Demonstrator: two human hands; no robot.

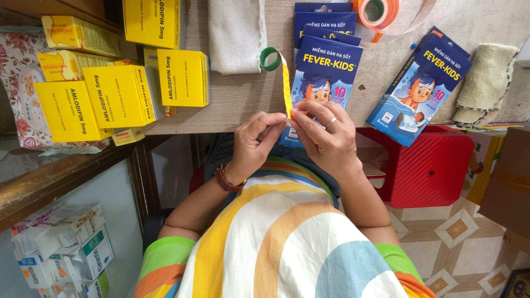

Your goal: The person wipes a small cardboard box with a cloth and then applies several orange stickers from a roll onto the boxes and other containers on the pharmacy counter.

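Seen from the head camera, looking straight down, both hands meet at the near edge of the wooden tabletop [243,99]. The left hand [255,140] is curled, its thumb and forefinger pinched together close to the lower end of a yellow tape strip [286,88]. The right hand [326,138], which wears a ring, is also closed in a pinch, its fingertips gripping the bottom end of the same strip where it turns orange. The strip runs up and away from the hands to a small roll with a green core [270,58] lying on the tabletop just right of a folded white cloth [236,33].

Directly behind the hands a blue box of fever patches [326,69] stands on the tabletop, partly hidden by the fingers, with more blue boxes [324,19] stacked behind it at the far edge. A second blue box [422,85] lies tilted to the right, near a beige towel [486,83]. An orange tape roll [377,12] sits at the far edge, right of the stacked boxes.

To the left, several yellow medicine boxes [118,94] are piled together, well apart from the hands. Below the tabletop on the right is a red plastic stool [430,165], standing on a patterned tile floor [458,232]. At lower left, white cartons [66,243] show behind a glass panel.
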